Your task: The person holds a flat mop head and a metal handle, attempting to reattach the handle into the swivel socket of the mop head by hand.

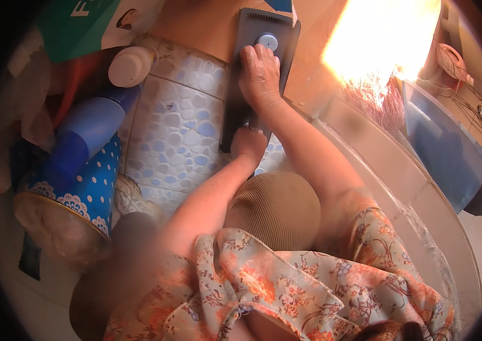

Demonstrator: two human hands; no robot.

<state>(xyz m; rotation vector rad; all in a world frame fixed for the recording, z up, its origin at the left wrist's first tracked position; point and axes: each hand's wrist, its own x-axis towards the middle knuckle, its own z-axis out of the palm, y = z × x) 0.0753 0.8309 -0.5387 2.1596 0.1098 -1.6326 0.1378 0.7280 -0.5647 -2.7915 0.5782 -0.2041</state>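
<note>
A long dark grey panel point(288, 38), apparently plastic with a ridged rim, lies in front of me, running away from my knees. A round white disc point(267, 41) with thin crossing lines is set near its far end. My right hand point(260, 74) rests on the panel with curled fingers, its knuckles just short of the disc. Closer to me, my left hand point(248, 144) is balled at the panel's near end. A small pale or metallic part shows at its knuckles. My palms are hidden, so what either hand grips cannot be seen.
To the left lean a blue spray can point(91, 115) and a polka-dot tin point(91, 170) covered with plastic film. Pebble-patterned tiles point(181, 128) lie underneath. At right are a curved tiled ledge point(377, 149), pink yarn point(388, 100), a translucent bin point(441, 140) and loose cables point(475, 91).
</note>
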